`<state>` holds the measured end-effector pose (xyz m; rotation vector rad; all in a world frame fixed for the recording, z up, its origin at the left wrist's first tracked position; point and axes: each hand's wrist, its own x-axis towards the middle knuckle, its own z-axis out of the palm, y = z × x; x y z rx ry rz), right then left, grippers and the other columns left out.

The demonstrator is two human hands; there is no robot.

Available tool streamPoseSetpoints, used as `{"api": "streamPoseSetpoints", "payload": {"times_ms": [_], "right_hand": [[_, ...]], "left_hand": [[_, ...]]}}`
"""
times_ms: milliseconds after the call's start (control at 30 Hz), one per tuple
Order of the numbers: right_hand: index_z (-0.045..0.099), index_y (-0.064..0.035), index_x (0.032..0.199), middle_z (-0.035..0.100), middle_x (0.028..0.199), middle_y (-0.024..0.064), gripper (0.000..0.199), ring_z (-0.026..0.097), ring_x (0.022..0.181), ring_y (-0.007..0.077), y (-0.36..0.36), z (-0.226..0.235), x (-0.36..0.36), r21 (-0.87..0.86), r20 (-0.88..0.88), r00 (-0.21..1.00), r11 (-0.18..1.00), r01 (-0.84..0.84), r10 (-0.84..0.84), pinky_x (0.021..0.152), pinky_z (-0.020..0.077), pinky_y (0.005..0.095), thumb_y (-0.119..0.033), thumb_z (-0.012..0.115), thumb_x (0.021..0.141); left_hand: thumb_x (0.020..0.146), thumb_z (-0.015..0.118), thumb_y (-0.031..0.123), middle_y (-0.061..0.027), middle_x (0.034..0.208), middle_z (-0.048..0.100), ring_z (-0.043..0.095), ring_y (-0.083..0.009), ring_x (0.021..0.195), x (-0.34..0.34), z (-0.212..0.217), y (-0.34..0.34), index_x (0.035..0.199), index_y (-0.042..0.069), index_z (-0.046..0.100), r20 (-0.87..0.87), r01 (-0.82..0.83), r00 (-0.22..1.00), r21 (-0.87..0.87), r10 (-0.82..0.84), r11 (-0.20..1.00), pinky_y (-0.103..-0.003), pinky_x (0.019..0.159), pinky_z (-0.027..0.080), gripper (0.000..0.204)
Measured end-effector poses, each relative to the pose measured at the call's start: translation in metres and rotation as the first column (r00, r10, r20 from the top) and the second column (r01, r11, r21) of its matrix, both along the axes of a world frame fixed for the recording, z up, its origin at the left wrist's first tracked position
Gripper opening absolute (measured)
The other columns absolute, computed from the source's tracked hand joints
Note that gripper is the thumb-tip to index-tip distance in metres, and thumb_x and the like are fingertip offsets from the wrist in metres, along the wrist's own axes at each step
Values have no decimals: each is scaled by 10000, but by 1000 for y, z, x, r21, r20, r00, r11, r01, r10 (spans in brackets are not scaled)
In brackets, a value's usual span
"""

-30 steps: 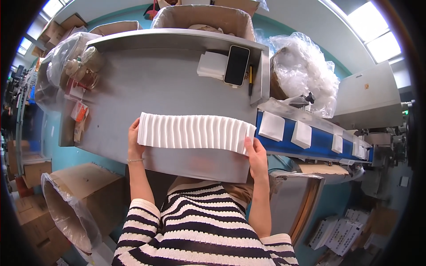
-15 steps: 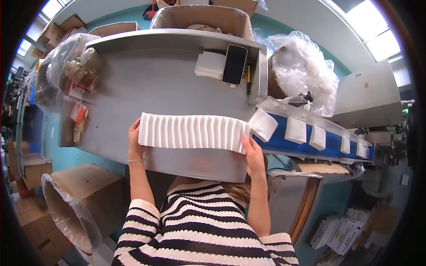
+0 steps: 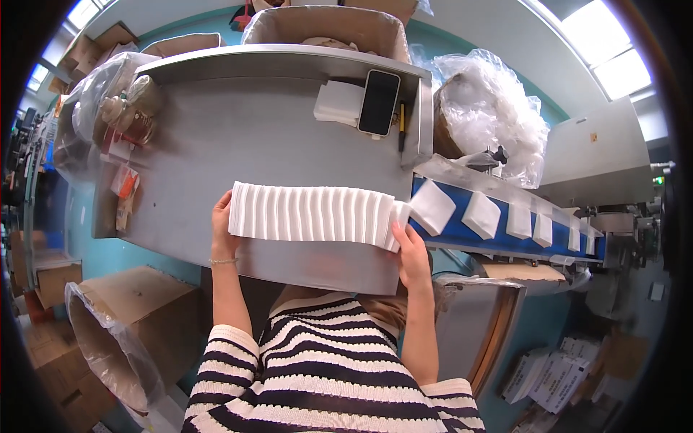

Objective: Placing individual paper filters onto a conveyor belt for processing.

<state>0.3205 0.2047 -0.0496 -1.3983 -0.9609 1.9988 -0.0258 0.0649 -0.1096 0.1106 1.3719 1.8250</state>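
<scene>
A long row of folded white sheets [image 3: 310,213], like napkins or wipes packed on edge, lies along the near part of the grey metal table. My left hand [image 3: 222,211] is closed on its left end. At the right end, my right hand [image 3: 410,249] grips the row, with thumb on the near face and fingers behind, partly hidden. A slight step sets the last sheets by this hand apart from the rest. Just beyond my right hand, a folded white sheet [image 3: 433,207] lies askew at the start of the blue conveyor belt [image 3: 458,195].
Several more folded sheets [image 3: 518,221] sit spaced along the belt. A phone [image 3: 379,103], a small white stack [image 3: 338,101] and a yellow-black pen [image 3: 402,126] lie by the table's raised back right corner. Bags and a jar [image 3: 137,126] stand left; an open carton [image 3: 130,325] is below.
The sheets on the belt have changed position. A step has appeared near the row's right end, beside my right hand. Both hands keep their hold, and the left end has shifted slightly right.
</scene>
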Motion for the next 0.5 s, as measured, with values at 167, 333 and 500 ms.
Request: {"api": "streamPoseSetpoints", "payload": {"times_ms": [167, 333, 500], "right_hand": [[553, -19, 1175, 637, 1065, 86, 334, 636, 923, 188, 5, -16, 26, -50, -108, 955, 961, 272, -276, 747, 539, 287, -240, 612, 931], [562, -9, 1189, 620, 1034, 33, 499, 564, 891, 104, -4, 7, -10, 296, 339, 934, 929, -223, 116, 809, 453, 249, -447, 555, 949], [575, 31, 1135, 633, 1030, 72, 285, 606, 860, 127, -9, -4, 5, 6, -8, 1000, 1000, -11, 11, 729, 504, 251, -173, 594, 935]], "left_hand": [[946, 555, 98, -38, 904, 680, 664, -114, 749, 9, -3, 5, 1074, 7, 640, 19, -13, 1000, 14, 13, 1000, -249, 657, 564, 179], [959, 489, 81, -58, 937, 679, 680, -141, 784, 9, -6, 0, 1109, 6, 607, -11, 23, 1000, 38, -23, 999, -275, 683, 582, 205], [952, 551, 111, -40, 910, 677, 663, -109, 765, 18, 8, 6, 1076, 0, 633, -24, -23, 999, -27, 22, 999, -244, 661, 565, 185]]}}
